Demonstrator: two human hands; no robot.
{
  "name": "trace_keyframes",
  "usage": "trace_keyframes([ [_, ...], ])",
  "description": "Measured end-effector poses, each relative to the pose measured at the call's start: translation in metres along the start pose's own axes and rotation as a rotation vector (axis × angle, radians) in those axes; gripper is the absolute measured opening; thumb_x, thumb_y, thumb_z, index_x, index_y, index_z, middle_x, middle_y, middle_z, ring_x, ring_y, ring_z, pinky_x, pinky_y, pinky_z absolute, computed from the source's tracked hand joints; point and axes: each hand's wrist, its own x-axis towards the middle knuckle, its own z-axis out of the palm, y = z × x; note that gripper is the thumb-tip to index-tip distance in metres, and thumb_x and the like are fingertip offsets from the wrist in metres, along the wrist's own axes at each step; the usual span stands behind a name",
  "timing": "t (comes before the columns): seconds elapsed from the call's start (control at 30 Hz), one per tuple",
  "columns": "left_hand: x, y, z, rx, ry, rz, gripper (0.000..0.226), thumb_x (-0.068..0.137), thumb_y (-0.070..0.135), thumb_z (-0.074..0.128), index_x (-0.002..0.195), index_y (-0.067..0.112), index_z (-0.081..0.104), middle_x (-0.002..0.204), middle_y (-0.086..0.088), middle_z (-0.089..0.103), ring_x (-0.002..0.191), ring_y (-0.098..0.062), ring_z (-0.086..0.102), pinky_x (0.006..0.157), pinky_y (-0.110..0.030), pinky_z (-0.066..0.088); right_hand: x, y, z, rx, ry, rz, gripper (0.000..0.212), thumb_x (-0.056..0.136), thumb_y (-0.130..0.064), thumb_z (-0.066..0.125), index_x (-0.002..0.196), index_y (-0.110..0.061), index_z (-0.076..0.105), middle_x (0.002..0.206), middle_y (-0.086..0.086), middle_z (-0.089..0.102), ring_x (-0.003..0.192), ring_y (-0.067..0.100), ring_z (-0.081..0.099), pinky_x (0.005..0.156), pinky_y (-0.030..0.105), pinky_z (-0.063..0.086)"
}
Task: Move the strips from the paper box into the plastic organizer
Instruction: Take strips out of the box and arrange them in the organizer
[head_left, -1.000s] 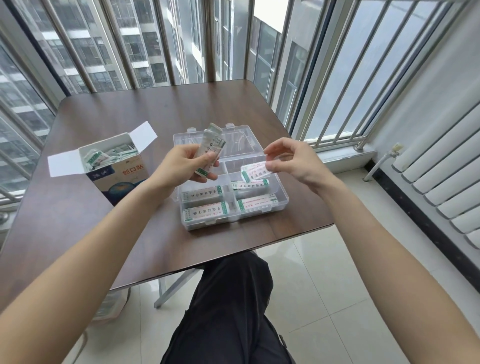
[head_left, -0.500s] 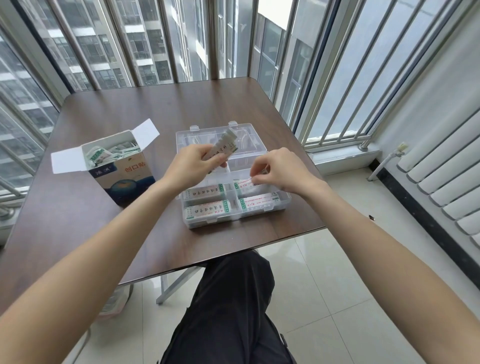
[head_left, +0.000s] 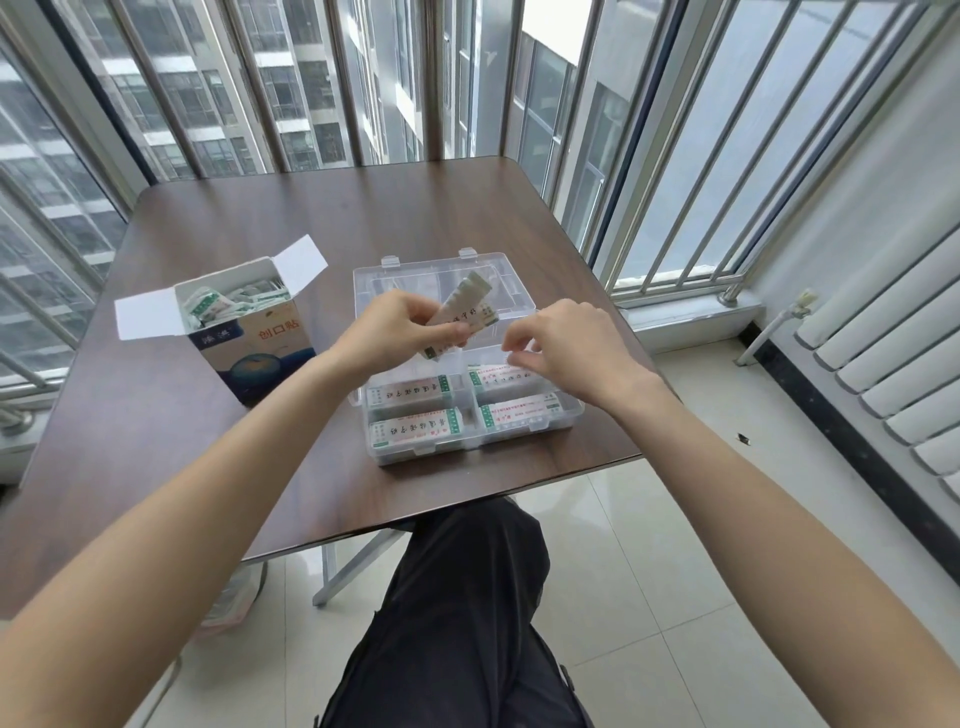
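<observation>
Your left hand (head_left: 402, 325) grips a bunch of strips (head_left: 460, 317) over the plastic organizer (head_left: 566, 415) near the table's front edge. Your right hand (head_left: 566, 345) curls empty above it.

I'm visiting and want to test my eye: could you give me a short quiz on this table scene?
1. True or false: the white and blue paper box stands open with strips still inside.
2. Which hand grips the stack of white, green-edged strips? A) the left hand B) the right hand C) neither
3. Fill in: the clear plastic organizer sits on the dark brown ____.

Key: 1 true. 2 A; the left hand holds the stack above the organizer, while the right hand's curled fingers sit at a strip in a right-side compartment; whether they pinch it is unclear. 3 table.
</observation>
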Motion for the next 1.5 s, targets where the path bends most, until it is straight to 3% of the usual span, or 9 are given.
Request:
trace_keyframes([
  [0.2,0.004,0.013,0.006,-0.055,-0.060,-0.006,0.014,0.074,0.034,0.075,0.078,0.020,0.073,0.065,0.006,0.068,0.063,-0.009,0.058,0.065,-0.023,0.047,-0.004,0.006,-0.006,0.862,0.194,0.257,0.016,0.085,-0.025,0.068,0.092,-0.010,0.068,0.079,0.003,0.072,0.064,0.014,0.069,0.057,0.030,0.056],
  [0.33,0.006,0.021,0.018,-0.079,-0.120,-0.005,0.029,0.082,0.034,0.068,0.091,0.007,0.073,0.075,-0.002,0.068,0.064,-0.005,0.057,0.062,-0.017,0.045,-0.003,0.009,-0.001,1.043,0.117,0.313,0.023,0.081,-0.014,0.073,0.100,-0.006,0.062,0.080,0.009,0.072,0.063,0.016,0.068,0.050,0.022,0.049],
  [0.47,0.006,0.019,0.020,-0.107,-0.094,0.002,0.025,0.097,0.029,0.049,0.099,0.017,0.070,0.088,0.006,0.070,0.072,-0.003,0.058,0.063,-0.014,0.045,-0.007,0.022,0.010,0.975,0.112,0.402,0.013,0.075,-0.013,0.076,0.085,-0.013,0.067,0.076,0.010,0.071,0.060,0.013,0.061,0.051,0.022,0.044],
  [0.63,0.008,0.013,0.021,-0.064,0.052,0.019,0.010,0.085,0.027,0.067,0.089,0.018,0.071,0.076,0.003,0.068,0.072,-0.015,0.059,0.065,-0.027,0.046,-0.012,0.020,0.016,0.522,0.090,0.390,0.011,0.072,-0.028,0.077,0.080,-0.023,0.071,0.080,-0.006,0.070,0.081,0.009,0.064,0.076,0.029,0.052],
  [0.77,0.004,0.020,0.031,0.327,0.160,0.199,0.028,0.088,0.038,0.061,0.077,0.015,0.072,0.066,0.001,0.062,0.058,-0.014,0.052,0.058,-0.029,0.039,-0.012,0.017,0.015,0.466,0.047,0.332,0.006,0.078,-0.032,0.072,0.080,-0.027,0.074,0.084,-0.008,0.072,0.083,0.011,0.064,0.080,0.031,0.051],
  [0.9,0.001,0.016,0.043,0.761,0.247,0.541,0.032,0.092,0.038,0.055,0.084,0.014,0.074,0.080,0.000,0.066,0.061,-0.024,0.060,0.050,-0.027,0.036,-0.018,0.028,0.007,0.832,0.186,0.418,0.016,0.091,-0.031,0.057,0.086,-0.023,0.070,0.077,-0.008,0.073,0.058,0.009,0.058,0.053,0.025,0.047],
  [1.03,0.002,0.013,0.047,0.946,0.284,0.686,0.022,0.085,0.034,0.066,0.074,0.017,0.074,0.066,0.002,0.064,0.054,-0.021,0.061,0.047,-0.020,0.032,-0.015,0.028,0.003,1.060,0.037,0.487,0.033,0.093,-0.042,0.054,0.096,-0.011,0.065,0.074,0.004,0.073,0.036,0.006,0.039,0.036,0.016,0.030],
  [1.27,-0.003,0.007,0.038,0.758,0.261,0.493,0.043,0.086,0.060,0.048,0.097,0.027,0.073,0.098,0.002,0.060,0.094,-0.019,0.048,0.079,-0.028,0.032,-0.006,0.032,0.014,0.851,0.041,0.327,0.003,0.077,-0.018,0.075,0.079,-0.019,0.073,0.073,-0.003,0.072,0.070,0.005,0.067,0.076,0.026,0.053],
  [1.5,0.000,0.003,0.033,0.703,0.222,0.380,0.023,0.086,0.046,0.061,0.090,0.027,0.074,0.105,0.003,0.059,0.101,-0.019,0.044,0.089,-0.036,0.038,-0.004,0.025,0.008,0.494,-0.018,0.219,0.005,0.079,-0.030,0.072,0.081,-0.025,0.072,0.073,-0.011,0.070,0.072,0.002,0.061,0.070,0.026,0.044],
])
